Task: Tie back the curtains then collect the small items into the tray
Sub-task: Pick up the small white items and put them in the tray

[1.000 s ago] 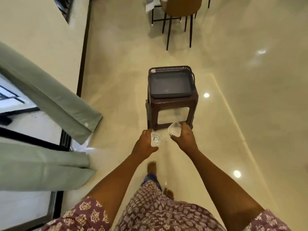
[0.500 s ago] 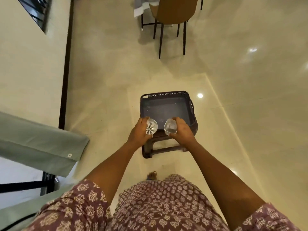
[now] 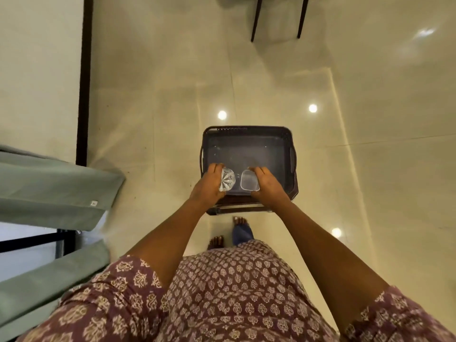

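A dark plastic tray [image 3: 248, 131] with a perforated rim sits on a brown stool [image 3: 237, 209] in front of me. My left hand [image 3: 208, 185] grips a clear cut-glass tumbler [image 3: 227, 180] over the tray's near left part. My right hand [image 3: 267, 185] holds a small clear square container [image 3: 249, 183] beside it, over the tray's near middle. Both items are inside the tray's outline; whether they touch its floor I cannot tell. The green curtains [image 3: 49, 183] hang at the left.
A glossy cream tiled floor [image 3: 370, 169] surrounds the stool. Black chair legs [image 3: 256, 18] stand at the far top. A cream wall [image 3: 37, 70] with a dark skirting strip runs along the left. My bare feet [image 3: 217, 241] stand just behind the stool.
I have stepped closer to the stool. Both hands have moved forward with the tumbler and the container, from the tray's near edge to over its inside.
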